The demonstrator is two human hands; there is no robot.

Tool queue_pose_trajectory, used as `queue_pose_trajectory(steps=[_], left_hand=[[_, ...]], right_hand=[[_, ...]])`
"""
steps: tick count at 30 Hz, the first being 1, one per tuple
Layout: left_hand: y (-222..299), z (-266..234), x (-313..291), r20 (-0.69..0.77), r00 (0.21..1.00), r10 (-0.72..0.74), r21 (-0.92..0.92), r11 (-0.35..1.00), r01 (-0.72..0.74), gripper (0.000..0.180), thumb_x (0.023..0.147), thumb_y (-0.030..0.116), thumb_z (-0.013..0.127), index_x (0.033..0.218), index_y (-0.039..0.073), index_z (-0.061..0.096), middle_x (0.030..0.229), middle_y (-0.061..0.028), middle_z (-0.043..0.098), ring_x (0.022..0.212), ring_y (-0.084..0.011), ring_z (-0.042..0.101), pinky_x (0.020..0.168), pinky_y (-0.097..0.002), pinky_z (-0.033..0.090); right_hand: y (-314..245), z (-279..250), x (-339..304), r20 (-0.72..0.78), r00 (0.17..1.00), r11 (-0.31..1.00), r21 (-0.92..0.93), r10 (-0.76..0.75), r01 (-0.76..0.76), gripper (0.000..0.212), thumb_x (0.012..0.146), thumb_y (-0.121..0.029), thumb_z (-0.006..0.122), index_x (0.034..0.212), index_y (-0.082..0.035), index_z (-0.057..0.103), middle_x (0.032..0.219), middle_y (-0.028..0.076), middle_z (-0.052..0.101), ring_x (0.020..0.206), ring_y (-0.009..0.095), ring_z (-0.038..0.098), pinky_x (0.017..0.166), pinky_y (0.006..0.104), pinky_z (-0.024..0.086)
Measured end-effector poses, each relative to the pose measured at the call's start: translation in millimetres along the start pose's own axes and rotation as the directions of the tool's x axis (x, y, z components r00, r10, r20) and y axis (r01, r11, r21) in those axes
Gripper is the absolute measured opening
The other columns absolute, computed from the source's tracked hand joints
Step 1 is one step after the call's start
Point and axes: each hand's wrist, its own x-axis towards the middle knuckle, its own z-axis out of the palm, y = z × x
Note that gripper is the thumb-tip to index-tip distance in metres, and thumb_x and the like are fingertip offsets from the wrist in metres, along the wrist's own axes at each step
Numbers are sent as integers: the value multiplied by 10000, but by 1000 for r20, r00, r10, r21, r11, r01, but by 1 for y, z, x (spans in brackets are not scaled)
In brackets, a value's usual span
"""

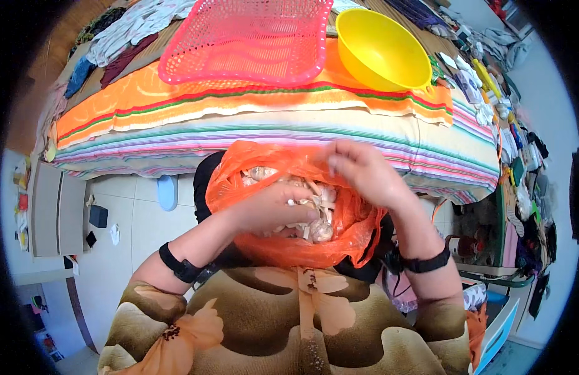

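Note:
An orange plastic bag (264, 247) lies open on my lap, holding several garlic bulbs (322, 231) with pale stems and loose skins. My left hand (271, 207) reaches over the bag from the left, its fingers curled down among the garlic. A small whitish bit shows by its fingertips, but what they grip is hidden. Over the bag's far right edge is my right hand (367, 175), its fingers bent and smeared by motion. Whether anything sits between those fingers does not show.
Ahead is a bed with a striped cover (271, 128) and an orange striped cloth (139, 100). On it stand a pink plastic basket (246, 59) and a yellow bowl (383, 53). A blue slipper (167, 192) lies on the tiled floor. Clutter lines the right side.

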Motion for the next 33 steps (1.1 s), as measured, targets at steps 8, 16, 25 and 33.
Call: queue_pose_trajectory(steps=[8,16,25,33], left_hand=[[-22,-1,13,-65,995,71,12,997,-71,188,897,246,639,1007,94,621,729,49,561,605,-34,508,499,-191,384],[-21,-2,11,84,991,102,-44,994,-98,160,906,168,604,1024,61,620,778,26,579,658,-51,540,567,-205,429],[-13,-3,6,28,999,-19,74,997,17,181,891,221,640,1011,86,635,716,47,566,599,-36,508,522,-206,406],[-23,-2,11,49,995,86,29,996,-87,189,900,146,603,1076,111,660,782,48,607,618,-23,508,523,-189,394]], right_hand=[[-43,-7,41,-229,956,950,208,-183,232,617,885,-133,631,1412,23,349,1382,211,455,983,178,626,815,308,524],[-23,-6,18,-179,960,976,-84,-215,203,349,911,-111,597,1255,-59,572,1067,30,638,855,72,587,730,217,473],[-23,-42,7,-558,732,916,-315,-391,249,338,867,-49,609,1204,-55,588,1143,91,609,852,149,630,726,270,502],[-15,-66,26,-516,719,806,-582,-465,104,435,846,-44,602,1273,-67,526,1295,191,530,897,262,661,848,356,504]])
